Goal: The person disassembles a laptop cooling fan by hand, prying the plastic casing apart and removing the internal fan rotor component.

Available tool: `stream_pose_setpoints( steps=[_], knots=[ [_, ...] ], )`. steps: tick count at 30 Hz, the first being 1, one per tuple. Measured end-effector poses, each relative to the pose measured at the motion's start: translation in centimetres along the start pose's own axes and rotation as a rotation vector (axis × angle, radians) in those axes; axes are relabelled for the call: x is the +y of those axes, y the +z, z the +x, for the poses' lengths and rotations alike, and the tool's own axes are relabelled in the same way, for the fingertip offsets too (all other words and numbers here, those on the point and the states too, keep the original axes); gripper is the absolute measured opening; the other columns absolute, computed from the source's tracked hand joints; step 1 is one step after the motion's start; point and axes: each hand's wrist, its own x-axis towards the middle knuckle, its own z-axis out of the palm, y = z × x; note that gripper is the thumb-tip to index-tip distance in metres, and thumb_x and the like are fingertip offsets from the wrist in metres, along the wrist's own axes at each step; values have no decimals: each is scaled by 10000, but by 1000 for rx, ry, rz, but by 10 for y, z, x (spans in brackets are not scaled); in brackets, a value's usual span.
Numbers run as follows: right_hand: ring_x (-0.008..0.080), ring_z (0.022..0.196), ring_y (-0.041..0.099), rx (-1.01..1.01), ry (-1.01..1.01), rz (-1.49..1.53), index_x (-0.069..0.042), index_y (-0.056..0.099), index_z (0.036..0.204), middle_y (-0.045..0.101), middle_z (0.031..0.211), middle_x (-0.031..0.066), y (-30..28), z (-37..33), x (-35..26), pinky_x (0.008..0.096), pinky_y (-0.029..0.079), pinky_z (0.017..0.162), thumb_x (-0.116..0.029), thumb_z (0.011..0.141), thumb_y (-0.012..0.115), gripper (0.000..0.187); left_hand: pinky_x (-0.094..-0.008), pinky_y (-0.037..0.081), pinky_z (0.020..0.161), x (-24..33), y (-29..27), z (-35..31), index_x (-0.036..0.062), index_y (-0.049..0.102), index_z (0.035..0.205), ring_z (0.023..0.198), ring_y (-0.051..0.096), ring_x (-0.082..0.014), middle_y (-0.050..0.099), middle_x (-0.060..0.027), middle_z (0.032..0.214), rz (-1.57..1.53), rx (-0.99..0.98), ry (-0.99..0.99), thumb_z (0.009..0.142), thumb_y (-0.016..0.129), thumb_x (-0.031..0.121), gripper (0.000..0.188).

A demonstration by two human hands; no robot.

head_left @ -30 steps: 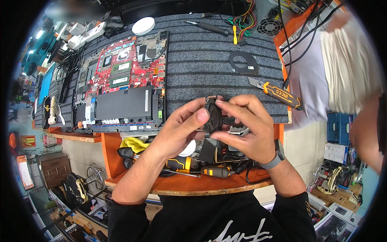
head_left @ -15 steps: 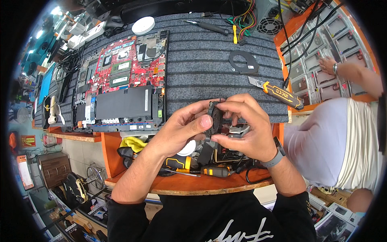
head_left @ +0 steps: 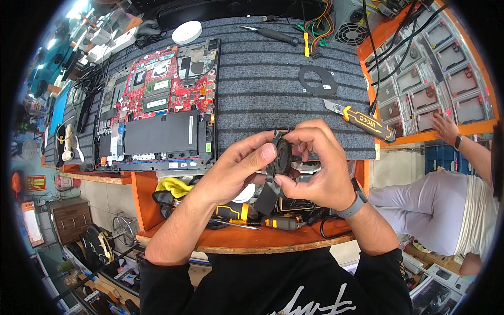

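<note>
Between my two hands, just above the bench's front edge, is a black laptop cooling fan point(head_left: 284, 156), tilted nearly on edge. My left hand point(head_left: 247, 163) grips its left side, the thumb lying across the rim. On the other side my right hand point(head_left: 323, 168) pinches it, index finger at the top and thumb at the bottom. A dark flat strip point(head_left: 269, 198) hangs below the fan. To the left lies an opened laptop base point(head_left: 157, 105) with a red circuit board and a black battery. Beyond my right hand rests a flat black fan cover point(head_left: 317, 81) with a round hole.
A yellow-and-black utility knife point(head_left: 362, 122) lies on the grey ribbed mat point(head_left: 257, 105), blade out. Farther back are a screwdriver point(head_left: 272, 35) and a white round lid point(head_left: 187, 33). An orange wooden drawer point(head_left: 236, 244) holds tools below my hands. A person point(head_left: 446, 194) reaches toward boxed parts at right.
My hands turn the fan slightly, so more of its round face shows. At right, the other person has moved back, and their hand is lower over the boxes.
</note>
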Motion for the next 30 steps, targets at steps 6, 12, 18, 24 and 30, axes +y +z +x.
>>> stream_pose_setpoints(
  steps=[6, 12, 18, 24, 30],
  knots=[
    [174, 818, 550, -2, -22, -35, -47, 568, 1140, 532, 1050, 87, 0, 0, -1, 286, 499, 707, -137, 641, 889, 600, -224, 511, 718, -4, -3, -2, -73, 322, 1509, 997, 642, -114, 626, -118, 1229, -39, 63, -46, 993, 623, 458, 799],
    [169, 834, 546, 7, -26, -33, -39, 565, 1148, 531, 1059, 90, 1, -1, -1, 284, 497, 727, -139, 645, 879, 601, -259, 535, 760, 0, -4, -3, -36, 327, 1522, 1075, 628, -135, 590, -122, 1294, 4, -12, -54, 1017, 566, 482, 762],
    [106, 882, 487, 65, 119, 411, -6, 556, 1193, 504, 1066, 49, -11, -4, 14, 256, 444, 788, -150, 721, 810, 555, -416, 501, 969, 16, 7, -2, 32, 326, 1546, 1212, 587, -275, 506, -184, 1412, 1, 15, -28, 1006, 382, 662, 832],
    [95, 943, 465, 81, 212, 625, -16, 537, 1184, 472, 1072, 19, -15, -4, 16, 247, 425, 815, -189, 773, 781, 509, -417, 486, 1010, 12, 5, 1, -20, 336, 1522, 1210, 594, -320, 504, -224, 1405, 22, 59, 25, 1002, 396, 659, 857],
    [92, 933, 463, 103, 202, 612, -17, 531, 1184, 469, 1074, 17, -15, -5, 16, 245, 426, 816, -181, 779, 771, 498, -414, 496, 1007, 9, 3, 1, -25, 355, 1510, 1209, 599, -321, 514, -222, 1392, 20, 47, 43, 999, 413, 658, 855]
  ],
)
